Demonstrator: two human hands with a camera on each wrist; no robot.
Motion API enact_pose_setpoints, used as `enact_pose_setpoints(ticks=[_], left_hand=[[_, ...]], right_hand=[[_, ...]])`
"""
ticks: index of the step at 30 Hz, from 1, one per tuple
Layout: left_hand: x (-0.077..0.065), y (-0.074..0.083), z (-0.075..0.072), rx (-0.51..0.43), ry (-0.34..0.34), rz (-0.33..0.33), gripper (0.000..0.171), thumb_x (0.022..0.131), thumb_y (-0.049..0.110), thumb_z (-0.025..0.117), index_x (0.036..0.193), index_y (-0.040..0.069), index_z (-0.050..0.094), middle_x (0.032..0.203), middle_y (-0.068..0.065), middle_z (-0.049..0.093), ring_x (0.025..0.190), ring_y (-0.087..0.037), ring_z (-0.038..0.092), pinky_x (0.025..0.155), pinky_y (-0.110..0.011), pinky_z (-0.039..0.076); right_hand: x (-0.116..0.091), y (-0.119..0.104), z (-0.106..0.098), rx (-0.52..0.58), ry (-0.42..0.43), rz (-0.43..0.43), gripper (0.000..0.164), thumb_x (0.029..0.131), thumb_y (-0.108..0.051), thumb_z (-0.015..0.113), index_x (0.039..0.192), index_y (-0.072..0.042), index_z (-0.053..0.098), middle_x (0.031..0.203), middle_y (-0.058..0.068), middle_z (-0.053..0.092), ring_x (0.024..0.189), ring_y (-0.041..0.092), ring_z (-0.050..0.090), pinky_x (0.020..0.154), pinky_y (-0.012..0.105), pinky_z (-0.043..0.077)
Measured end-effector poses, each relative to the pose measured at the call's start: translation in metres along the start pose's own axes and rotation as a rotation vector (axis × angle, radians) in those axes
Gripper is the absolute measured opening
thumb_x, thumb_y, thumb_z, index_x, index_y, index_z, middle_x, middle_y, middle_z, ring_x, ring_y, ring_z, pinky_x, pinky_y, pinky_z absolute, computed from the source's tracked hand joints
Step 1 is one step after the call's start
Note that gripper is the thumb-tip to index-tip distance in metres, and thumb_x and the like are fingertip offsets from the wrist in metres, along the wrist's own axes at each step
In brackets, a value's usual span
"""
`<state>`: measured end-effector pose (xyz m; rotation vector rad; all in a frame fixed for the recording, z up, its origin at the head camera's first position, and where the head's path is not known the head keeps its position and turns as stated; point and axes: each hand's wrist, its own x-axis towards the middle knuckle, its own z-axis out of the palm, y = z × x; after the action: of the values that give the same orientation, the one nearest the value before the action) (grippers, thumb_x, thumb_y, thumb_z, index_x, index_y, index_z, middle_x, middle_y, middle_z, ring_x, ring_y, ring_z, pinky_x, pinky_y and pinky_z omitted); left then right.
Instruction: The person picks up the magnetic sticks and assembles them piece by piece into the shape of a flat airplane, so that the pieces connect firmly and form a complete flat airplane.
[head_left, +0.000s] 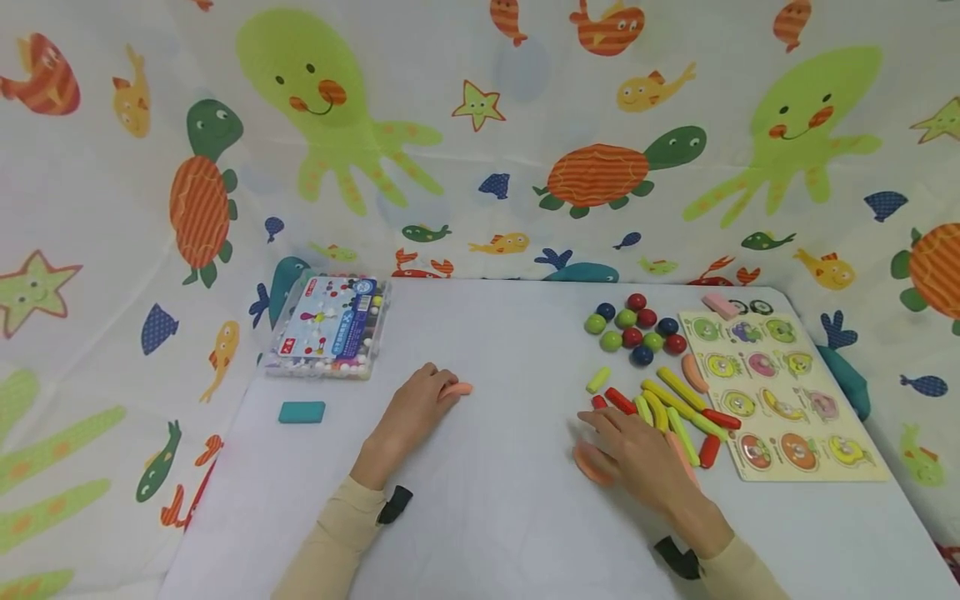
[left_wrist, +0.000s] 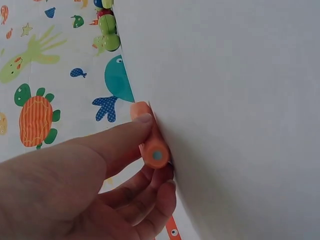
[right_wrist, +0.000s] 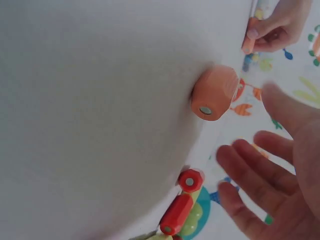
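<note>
A sea-animal curtain (head_left: 450,183) backs a white bench (head_left: 495,517). Open space separates the right hand (head_left: 637,457), loose-fingered beside a chunky orange block (right_wrist: 216,89), from the left hand (head_left: 418,406), which pinches a slim orange stick (head_left: 462,388), pale-dotted at one end, well inside the side edges.

No words or numbers can be read. At nine o'clock in the head view, a clear plastic box (head_left: 315,368) has a paper label (head_left: 326,317) on top. Its dark blue stripe (head_left: 353,327) has light writing, but it is too small to read. Between three and four o'clock, a picture board (head_left: 813,474) has tiny marks by its pictures, also too small to read.
</note>
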<state>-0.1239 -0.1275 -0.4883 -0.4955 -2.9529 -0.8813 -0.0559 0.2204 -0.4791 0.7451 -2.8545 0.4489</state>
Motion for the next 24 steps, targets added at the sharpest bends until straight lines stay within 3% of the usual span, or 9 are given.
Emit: enact_pose_setpoints(ticks=[5,11,16,24], left_hand=[[0.001,-0.004,-0.001,-0.009,0.002,-0.003,0.03,0.098,0.033,0.067,0.107,0.005,0.073,0.083,-0.002,0.054,0.071,-0.014,0.046,0.067,-0.03,0.046],[0.0,-0.006,-0.001,-0.007,-0.003,-0.014,0.03,0.098,0.032,0.067,0.107,0.004,0.073,0.083,-0.002,0.053,0.07,-0.013,0.045,0.066,-0.029,0.045],[0.001,-0.006,-0.001,-0.009,-0.001,-0.017,0.029,0.097,0.031,0.068,0.106,0.004,0.073,0.083,-0.003,0.054,0.071,-0.014,0.045,0.067,-0.03,0.045],[0.001,-0.004,-0.002,0.006,-0.013,-0.015,0.025,0.097,0.026,0.069,0.106,0.004,0.073,0.088,-0.005,0.058,0.074,-0.015,0.051,0.074,-0.037,0.052]], right_hand=[[-0.008,-0.003,0.002,-0.04,-0.097,0.061,0.052,0.085,-0.053,0.078,0.123,-0.018,0.071,0.111,-0.005,0.073,0.095,0.014,0.067,0.086,0.039,0.058],[-0.011,-0.006,0.006,-0.017,-0.117,0.038,0.041,0.082,-0.043,0.083,0.111,-0.017,0.073,0.093,-0.009,0.071,0.079,0.004,0.058,0.077,0.031,0.057],[-0.005,-0.01,0.013,0.021,-0.053,-0.044,0.034,0.081,-0.029,0.086,0.108,-0.013,0.073,0.089,-0.007,0.07,0.075,0.002,0.056,0.072,0.026,0.056],[0.015,-0.023,0.028,0.031,0.106,-0.165,0.034,0.08,-0.021,0.087,0.109,-0.008,0.072,0.085,-0.003,0.071,0.07,0.006,0.06,0.064,0.024,0.055]])
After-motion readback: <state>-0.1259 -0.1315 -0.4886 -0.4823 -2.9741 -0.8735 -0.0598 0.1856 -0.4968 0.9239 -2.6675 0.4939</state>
